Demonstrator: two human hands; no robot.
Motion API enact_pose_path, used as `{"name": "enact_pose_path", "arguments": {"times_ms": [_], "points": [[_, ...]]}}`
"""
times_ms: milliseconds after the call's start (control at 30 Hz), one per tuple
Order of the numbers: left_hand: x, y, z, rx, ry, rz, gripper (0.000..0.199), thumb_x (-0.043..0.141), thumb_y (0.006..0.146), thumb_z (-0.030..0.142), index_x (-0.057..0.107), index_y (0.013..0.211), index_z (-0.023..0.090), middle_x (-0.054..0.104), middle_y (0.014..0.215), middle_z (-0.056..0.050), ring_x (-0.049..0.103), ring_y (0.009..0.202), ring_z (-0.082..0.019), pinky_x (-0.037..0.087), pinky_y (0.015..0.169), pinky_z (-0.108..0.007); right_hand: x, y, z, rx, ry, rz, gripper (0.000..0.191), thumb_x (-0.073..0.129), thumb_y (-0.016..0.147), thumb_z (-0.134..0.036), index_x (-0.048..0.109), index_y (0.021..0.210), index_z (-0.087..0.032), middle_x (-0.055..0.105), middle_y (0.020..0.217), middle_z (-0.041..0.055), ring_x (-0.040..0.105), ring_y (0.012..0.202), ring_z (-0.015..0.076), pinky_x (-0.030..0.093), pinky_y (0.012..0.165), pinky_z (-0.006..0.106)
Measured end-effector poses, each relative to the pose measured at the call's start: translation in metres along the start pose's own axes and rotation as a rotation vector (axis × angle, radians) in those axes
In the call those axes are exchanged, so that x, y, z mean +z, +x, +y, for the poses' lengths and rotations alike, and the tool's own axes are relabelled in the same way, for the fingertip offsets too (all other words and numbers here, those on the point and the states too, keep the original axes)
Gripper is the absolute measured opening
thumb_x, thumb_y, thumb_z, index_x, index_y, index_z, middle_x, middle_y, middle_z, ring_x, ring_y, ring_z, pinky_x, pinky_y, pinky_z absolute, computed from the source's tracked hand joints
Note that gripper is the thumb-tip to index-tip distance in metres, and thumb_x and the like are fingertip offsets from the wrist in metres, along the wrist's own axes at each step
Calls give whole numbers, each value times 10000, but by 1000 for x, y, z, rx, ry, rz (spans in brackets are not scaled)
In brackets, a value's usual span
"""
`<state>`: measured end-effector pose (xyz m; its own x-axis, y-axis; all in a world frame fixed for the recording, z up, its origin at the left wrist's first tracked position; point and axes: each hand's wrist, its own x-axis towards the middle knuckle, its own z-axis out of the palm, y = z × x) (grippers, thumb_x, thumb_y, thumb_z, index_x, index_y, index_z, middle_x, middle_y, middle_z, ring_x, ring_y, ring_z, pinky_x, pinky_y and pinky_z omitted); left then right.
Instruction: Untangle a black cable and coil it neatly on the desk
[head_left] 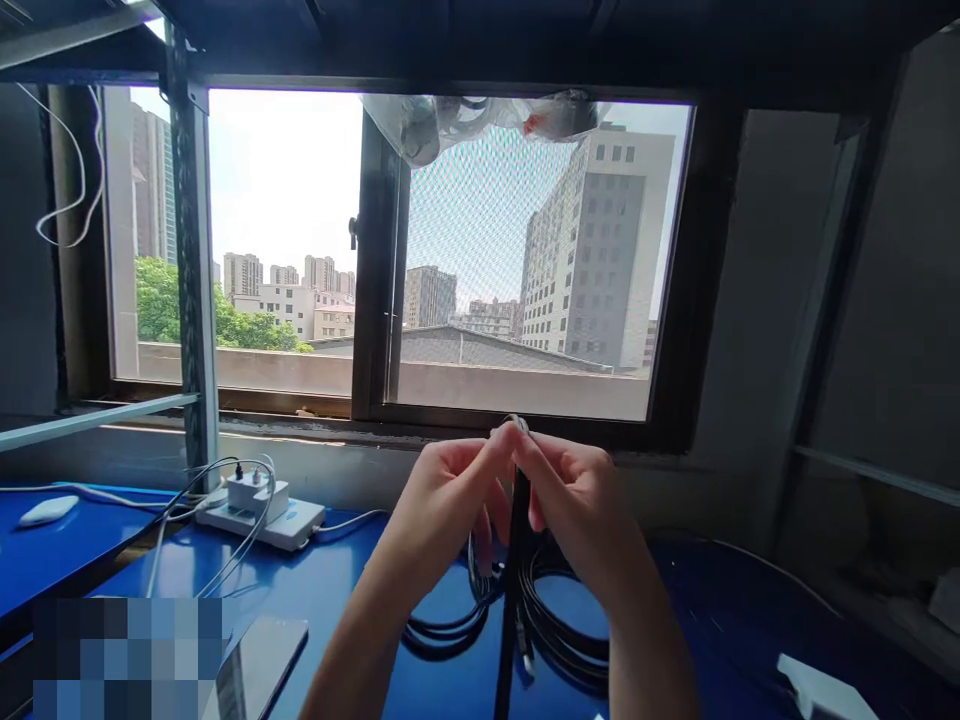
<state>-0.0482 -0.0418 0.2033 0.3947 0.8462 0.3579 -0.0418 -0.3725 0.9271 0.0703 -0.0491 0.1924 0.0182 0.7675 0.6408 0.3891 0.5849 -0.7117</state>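
Note:
Both hands are raised in front of the window, their fingertips meeting. My left hand [461,485] and my right hand [574,480] pinch the top end of a long black strap [510,610], which hangs down between them past the bottom of the view. A small pale bit shows at the pinched end, too small to make out. Behind the hands, a coiled black cable [566,640] lies on the blue table [352,590], with a metal-tipped plug near the strap. More loops of black cable [446,635] lie to the left.
On the left of the table are a white power strip [292,525] with plugs and wires, a phone [262,665] and a white mouse [49,511]. A white object [825,690] lies at the lower right. A metal post [196,300] stands left, before the window.

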Motion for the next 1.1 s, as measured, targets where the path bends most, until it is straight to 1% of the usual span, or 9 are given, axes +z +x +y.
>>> {"name": "enact_pose_path", "arguments": {"times_ms": [267,367,433,533,600,767,867,1000,1100], "points": [[-14,5,-12,-32,-166,-160,399,557,736,558,491,627,181,441,369,80,365,276,-34,240,286,-126,11,7,11,58,-117,95,620,313,848,-650,389,434,-195,420,380,-15,402,378,92,310,437,233],[-24,10,-16,-27,-275,-35,388,571,735,531,459,588,189,387,349,93,314,272,-25,214,287,-132,9,2,4,44,-154,-14,660,291,845,-681,488,455,-186,475,402,1,457,395,104,349,467,239],[-27,13,-16,-40,-340,91,403,597,717,517,412,554,198,346,344,99,287,277,-24,215,291,-139,9,-6,-2,14,-186,-167,641,347,819,-695,581,501,-190,503,401,7,483,391,117,335,439,239],[-27,17,-15,-33,-379,256,419,600,723,496,373,524,205,278,349,103,243,287,-20,197,288,-146,14,-17,-10,-38,-307,-394,426,600,716,-597,640,547,-208,541,396,-11,473,352,114,254,374,228],[-26,19,-14,-11,-404,355,404,585,745,474,371,532,206,251,359,108,219,294,-15,181,287,-143,21,-20,-11,-104,-417,-416,332,696,658,-478,601,491,-207,550,394,-22,448,336,100,213,369,224],[-30,18,-15,57,-409,447,273,495,822,443,502,715,192,261,346,120,202,268,-21,115,280,-153,27,-17,-11,-225,-407,-275,483,512,831,-439,549,416,-196,496,356,-14,398,310,81,201,380,226],[-36,14,-14,78,-351,360,266,497,822,452,518,769,191,256,337,126,175,248,-19,75,289,-173,19,-13,-13,-120,-174,-235,493,424,873,-485,657,533,-215,533,379,-10,467,324,96,298,378,210],[-44,9,-10,4,-292,235,318,592,744,480,485,657,193,263,344,118,152,262,-3,49,312,-192,8,-4,-10,35,170,-89,460,511,793,-581,711,668,-186,550,397,2,462,287,100,337,322,202],[-52,8,-9,-1,-360,291,305,585,745,448,452,605,213,220,331,118,124,272,-15,48,322,-204,0,6,-3,54,274,109,423,586,725,-577,697,645,-177,505,377,-16,374,243,70,284,275,193]]}}
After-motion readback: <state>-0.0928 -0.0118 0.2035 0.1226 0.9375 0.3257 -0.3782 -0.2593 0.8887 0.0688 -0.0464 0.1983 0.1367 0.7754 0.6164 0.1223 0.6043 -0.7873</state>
